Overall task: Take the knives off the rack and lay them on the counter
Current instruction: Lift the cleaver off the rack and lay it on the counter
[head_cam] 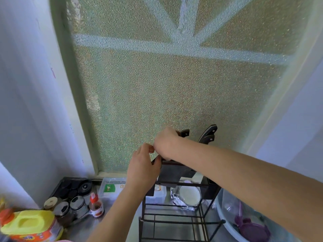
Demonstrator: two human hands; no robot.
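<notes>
Your right hand closed on a knife handle, left hand gripping rack top, two knives still slotted.

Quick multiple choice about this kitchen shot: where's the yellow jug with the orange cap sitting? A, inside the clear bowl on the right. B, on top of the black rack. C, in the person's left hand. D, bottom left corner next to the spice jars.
D: the yellow jug stands at the bottom left, beside the spice jars, apart from the rack and both hands.
</notes>
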